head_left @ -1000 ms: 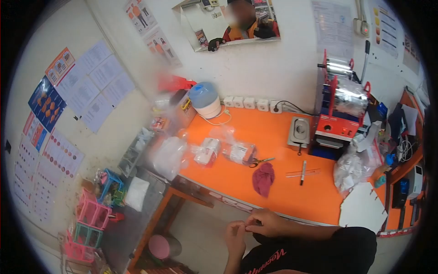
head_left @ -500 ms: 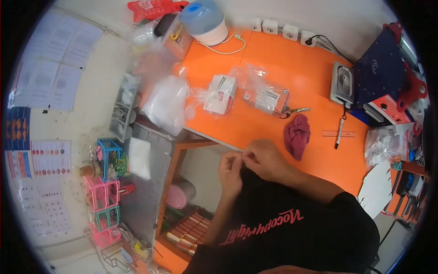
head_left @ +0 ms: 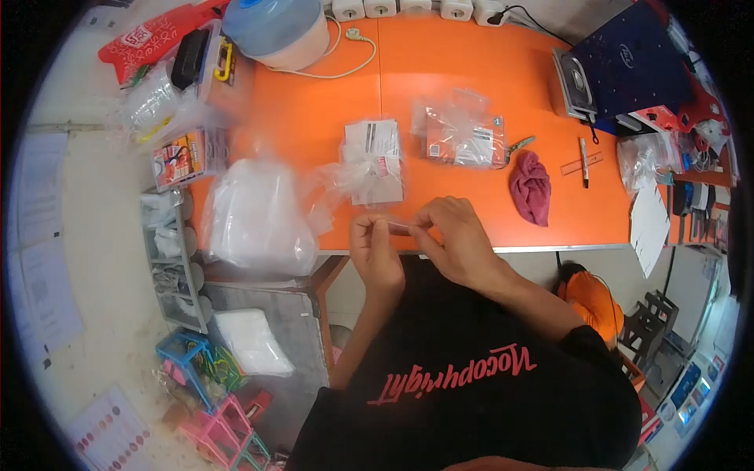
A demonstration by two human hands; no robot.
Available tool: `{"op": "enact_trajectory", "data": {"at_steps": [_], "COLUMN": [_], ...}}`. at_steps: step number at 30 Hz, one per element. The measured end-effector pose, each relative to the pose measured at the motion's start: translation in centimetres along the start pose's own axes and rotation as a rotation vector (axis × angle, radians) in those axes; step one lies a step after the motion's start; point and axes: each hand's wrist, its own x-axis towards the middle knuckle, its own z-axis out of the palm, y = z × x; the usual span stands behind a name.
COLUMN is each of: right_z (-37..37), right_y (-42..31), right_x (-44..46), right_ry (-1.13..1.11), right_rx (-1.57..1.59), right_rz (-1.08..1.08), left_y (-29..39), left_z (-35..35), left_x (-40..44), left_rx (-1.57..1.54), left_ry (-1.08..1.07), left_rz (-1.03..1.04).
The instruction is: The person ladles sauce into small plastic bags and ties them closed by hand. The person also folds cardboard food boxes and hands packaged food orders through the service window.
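Note:
A small, thin, clear strip (head_left: 400, 225), perhaps plastic, stretches between my two hands at the table's front edge. My left hand (head_left: 377, 250) is closed, pinching its left end between thumb and fingers. At the other end, my right hand (head_left: 454, 239) pinches it the same way. Just beyond my hands lies a white box in clear plastic wrap (head_left: 373, 161). Farther right is an orange and grey packet in clear plastic (head_left: 465, 140), with scissors (head_left: 520, 144) beside it. A crumpled dark pink cloth (head_left: 530, 188) rests to the right of my right hand.
On the orange table (head_left: 314, 110), a pile of white plastic bags (head_left: 259, 216) sits at the left. A blue-topped round container (head_left: 276, 27) stands at the back. A marker (head_left: 583, 163) lies across a ruler (head_left: 571, 166). At the right are a dark blue box (head_left: 624, 59) and metal lid (head_left: 572, 82).
The camera view has turned, and the table now sits straighter in it. My hands have moved slightly apart, and the clear strip shows between them.

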Motion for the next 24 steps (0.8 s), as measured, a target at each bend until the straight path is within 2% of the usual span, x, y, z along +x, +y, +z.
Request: {"op": "enact_trajectory", "data": {"at_steps": [4, 9, 13, 16, 18, 19, 21, 23, 24], "right_z": [2.1, 3.9, 4.6, 5.4, 6.1, 6.4, 7.6, 8.9, 9.5], "right_y": [-1.6, -2.5, -3.3, -2.9, -1.1, 0.6, 3.4, 5.6, 6.6], "right_x": [1.2, 2.3, 3.4, 4.1, 4.9, 5.7, 7.3, 9.3, 10.0], "right_ry": [0.009, 0.017, -0.012, -0.027, -0.034, -0.018, 0.019, 0.080, 0.111], "right_rx": [-0.033, -0.045, -0.027, 0.031, 0.074, -0.001, -0.081, -0.446, -0.458], "right_rz": [-0.008, -0.032, -0.047, -0.052, -0.059, -0.050, -0.054, -0.221, -0.247], "left_y": [0.7, 0.9, 2.1, 2.5, 2.0, 2.4, 3.9, 3.9, 4.5], "left_z": [-2.8, -4.9, -5.6, -6.1, -9.5, -11.2, -15.2, -18.8, -19.4], "left_x": [1.6, 2.8, 3.6, 4.2, 5.3, 6.0, 7.1, 7.5, 7.3], "left_rx": [-0.065, -0.078, -0.099, -0.090, -0.220, -0.225, 0.369, 0.214, 0.225], "left_ry": [-0.002, 0.088, 0.057, 0.157, 0.254, 0.249, 0.304, 0.276, 0.256], "left_rz": [-0.049, -0.018, 0.005, 0.038, 0.063, 0.076, 0.287, 0.223, 0.171]}}
